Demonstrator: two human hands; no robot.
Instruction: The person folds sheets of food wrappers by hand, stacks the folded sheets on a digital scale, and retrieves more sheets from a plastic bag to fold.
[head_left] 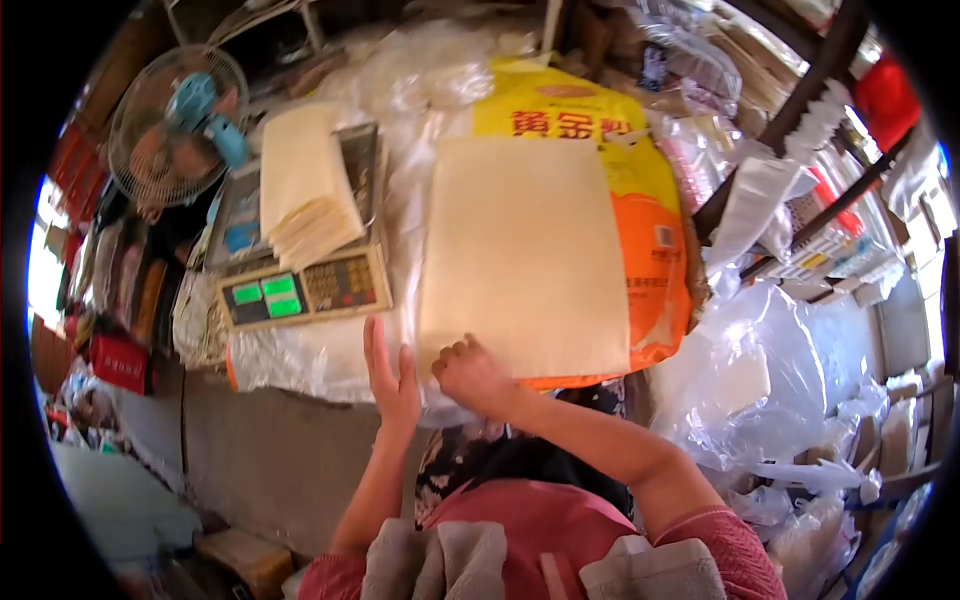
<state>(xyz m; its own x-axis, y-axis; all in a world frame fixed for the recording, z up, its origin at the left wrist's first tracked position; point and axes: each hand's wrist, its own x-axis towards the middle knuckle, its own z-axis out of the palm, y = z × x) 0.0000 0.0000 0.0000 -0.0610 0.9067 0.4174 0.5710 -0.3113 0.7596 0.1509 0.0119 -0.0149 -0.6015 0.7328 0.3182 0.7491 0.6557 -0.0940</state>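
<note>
A large cream-coloured, rectangular stack of thin sheets [525, 250] lies flat on the work surface in front of me. My right hand [472, 375] is at its lower left corner, fingers curled and closed; whatever may be inside them is hidden. Just to the left, my left hand [393, 378] is raised with fingers stretched and thumb apart, holding nothing. Beyond it stands a digital scale [345, 285] with lit green displays. A folded bundle of cream sheets [305, 180] rests on the scale's platform.
Under the sheets lies a yellow and orange printed sack [655, 240]. A fan [178, 125] stands at the far left. Clear plastic bags [745, 370] hang or lie at the right, and crumpled clear plastic [410, 75] covers the back of the surface. A red box [120, 360] sits at left.
</note>
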